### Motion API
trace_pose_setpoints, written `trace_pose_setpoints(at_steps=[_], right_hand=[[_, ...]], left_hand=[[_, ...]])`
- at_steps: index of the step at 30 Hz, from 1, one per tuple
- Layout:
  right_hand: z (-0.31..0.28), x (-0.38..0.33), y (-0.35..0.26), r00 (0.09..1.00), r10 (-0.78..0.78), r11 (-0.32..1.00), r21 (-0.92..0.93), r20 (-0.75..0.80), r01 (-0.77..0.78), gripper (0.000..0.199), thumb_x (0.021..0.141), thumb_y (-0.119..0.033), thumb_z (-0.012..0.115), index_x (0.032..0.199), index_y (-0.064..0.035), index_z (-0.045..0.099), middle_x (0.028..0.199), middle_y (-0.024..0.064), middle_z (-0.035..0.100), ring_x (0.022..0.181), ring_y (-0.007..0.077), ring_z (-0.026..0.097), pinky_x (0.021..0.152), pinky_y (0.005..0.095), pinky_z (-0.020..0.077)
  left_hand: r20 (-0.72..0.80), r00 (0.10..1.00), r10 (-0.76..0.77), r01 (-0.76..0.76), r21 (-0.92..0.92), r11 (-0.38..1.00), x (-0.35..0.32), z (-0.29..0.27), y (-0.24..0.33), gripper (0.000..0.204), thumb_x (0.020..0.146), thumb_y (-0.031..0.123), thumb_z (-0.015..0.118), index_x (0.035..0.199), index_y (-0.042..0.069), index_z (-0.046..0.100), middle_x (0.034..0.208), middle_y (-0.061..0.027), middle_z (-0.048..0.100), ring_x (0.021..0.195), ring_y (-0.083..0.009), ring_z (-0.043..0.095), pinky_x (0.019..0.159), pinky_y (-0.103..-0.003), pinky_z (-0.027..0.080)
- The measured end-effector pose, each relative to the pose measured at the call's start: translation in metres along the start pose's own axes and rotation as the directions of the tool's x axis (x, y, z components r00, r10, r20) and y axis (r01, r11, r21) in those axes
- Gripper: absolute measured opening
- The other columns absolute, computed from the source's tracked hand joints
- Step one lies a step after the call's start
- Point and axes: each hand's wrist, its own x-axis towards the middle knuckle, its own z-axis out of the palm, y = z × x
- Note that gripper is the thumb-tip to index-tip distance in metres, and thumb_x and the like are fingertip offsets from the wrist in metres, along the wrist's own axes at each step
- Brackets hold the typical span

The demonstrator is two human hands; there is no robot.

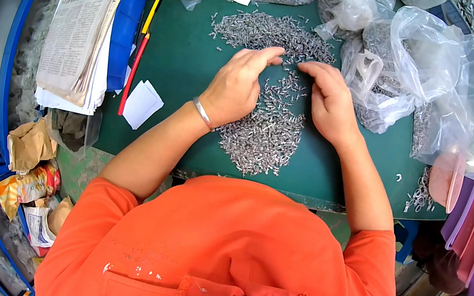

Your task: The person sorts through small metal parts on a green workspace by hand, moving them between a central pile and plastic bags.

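Note:
Two heaps of small silvery metal pieces, screw-like in shape but too small to name surely, lie on the green tabletop [178, 85]. The far heap [269, 33] spreads wide; the near heap [260, 139] is rounder, and a thin trail of pieces joins them. My left hand [241, 80], with a metal bangle at the wrist, rests at the trail's left side, fingers stretched toward the far heap's near edge. Across the trail, my right hand [330, 98] curves inward with its thumb apart from the fingers. No held piece shows in either hand.
Clear plastic bags [411, 64] of metal parts crowd the far right. Newspapers [81, 28], a blue tray [125, 35], a red pen [134, 74] and white paper slips [142, 105] lie left. Small metal rings [421, 194] sit near the right edge. Blue shelving [12, 48] stands left.

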Motion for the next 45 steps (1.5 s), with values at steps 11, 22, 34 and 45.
trace_pose_setpoints(at_steps=[11, 22, 34, 45], right_hand=[[0.011, 0.005, 0.001, 0.996, -0.087, 0.994, -0.073, -0.007, 0.086, 0.044, 0.075, 0.015, 0.051, 0.112, -0.0025, 0.066, 0.116, 0.0157, 0.065, 0.110, 0.0364, 0.059, 0.097, 0.0417, 0.0474], [0.005, 0.005, -0.002, 0.997, -0.073, 0.997, -0.002, 0.029, 0.073, 0.046, 0.072, 0.014, 0.053, 0.113, -0.0017, 0.065, 0.116, 0.0163, 0.064, 0.110, 0.0370, 0.058, 0.098, 0.0429, 0.0465], [0.001, 0.006, -0.002, 0.976, -0.037, 0.994, 0.109, 0.216, 0.014, 0.043, 0.076, 0.014, 0.050, 0.113, -0.0015, 0.065, 0.114, 0.0164, 0.066, 0.109, 0.0369, 0.060, 0.096, 0.0426, 0.0477], [0.002, 0.003, -0.002, 0.996, -0.051, 0.999, 0.008, 0.074, 0.051, 0.043, 0.075, 0.015, 0.051, 0.112, -0.0016, 0.065, 0.113, 0.0152, 0.066, 0.107, 0.0367, 0.059, 0.094, 0.0430, 0.0476]], left_hand=[[-0.011, 0.999, 0.033, -0.033, 0.037, 0.999, -0.001, 0.002, 0.001, 0.054, 0.078, -0.015, 0.047, 0.128, 0.002, 0.057, 0.106, -0.0134, 0.066, 0.102, -0.0299, 0.063, 0.093, -0.039, 0.048], [0.025, 0.998, -0.064, 0.063, 0.023, 0.998, -0.004, -0.002, -0.001, 0.057, 0.076, -0.015, 0.048, 0.131, 0.000, 0.054, 0.115, -0.0154, 0.065, 0.111, -0.0321, 0.059, 0.101, -0.041, 0.044], [0.189, 0.968, -0.167, 0.194, -0.135, 0.972, -0.006, -0.004, 0.004, 0.058, 0.078, -0.017, 0.045, 0.133, -0.001, 0.052, 0.116, -0.0159, 0.066, 0.109, -0.0297, 0.062, 0.097, -0.038, 0.049], [0.117, 0.986, -0.116, 0.132, -0.145, 0.981, -0.009, -0.002, -0.003, 0.054, 0.083, -0.016, 0.046, 0.135, 0.002, 0.051, 0.105, -0.0129, 0.069, 0.094, -0.0237, 0.067, 0.085, -0.034, 0.055]])
